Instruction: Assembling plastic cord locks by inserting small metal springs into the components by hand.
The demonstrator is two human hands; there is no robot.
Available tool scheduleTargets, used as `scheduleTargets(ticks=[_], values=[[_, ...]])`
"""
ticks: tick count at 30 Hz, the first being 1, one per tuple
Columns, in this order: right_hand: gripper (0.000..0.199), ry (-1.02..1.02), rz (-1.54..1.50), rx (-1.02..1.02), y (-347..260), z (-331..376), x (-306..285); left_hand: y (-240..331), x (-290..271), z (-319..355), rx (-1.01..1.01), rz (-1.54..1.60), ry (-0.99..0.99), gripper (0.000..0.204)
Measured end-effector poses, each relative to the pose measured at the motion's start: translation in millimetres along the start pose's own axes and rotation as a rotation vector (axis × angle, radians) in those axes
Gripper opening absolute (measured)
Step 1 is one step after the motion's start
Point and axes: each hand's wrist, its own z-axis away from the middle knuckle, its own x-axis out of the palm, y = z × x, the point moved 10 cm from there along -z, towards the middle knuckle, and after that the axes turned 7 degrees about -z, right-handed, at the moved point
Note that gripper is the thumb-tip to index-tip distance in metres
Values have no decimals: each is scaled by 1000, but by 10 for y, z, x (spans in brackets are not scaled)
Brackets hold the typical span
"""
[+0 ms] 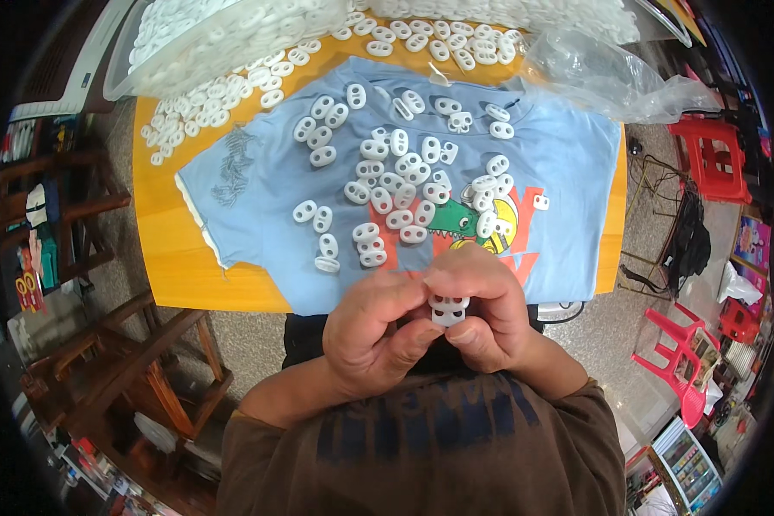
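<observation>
Both hands, left hand (374,331) and right hand (482,301), are pressed together and clamped on a white two-hole plastic stopper (448,310), held close above the blue T-shirt (267,185) that keeps loose stoppers (396,181) from rolling off the worktop (168,249).

Shirt (258,185) spread across the table (168,249) reaching its near edge, toggle pieces (396,185) scattered on the shirt, tub (232,39) at the far left corner, bag (611,77) at the far right corner, both hands meeting just off the near edge.
</observation>
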Motion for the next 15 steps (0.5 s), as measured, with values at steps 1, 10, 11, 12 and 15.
scheduleTargets(ticks=[1,10,11,12,15], values=[[32,-2,-7,-3,3,2,6,0,0,-1,-1,0,1,28],[29,50,-64,-48,15,10,22,-2,-23,32,33,5,75,26],[29,62,-75,-45,21,13,14,-1,-14,18,26,16,61,26],[29,62,-75,-44,25,15,21,-3,-3,9,18,27,48,26],[28,96,-75,-67,27,25,8,-11,-13,32,2,0,77,27]])
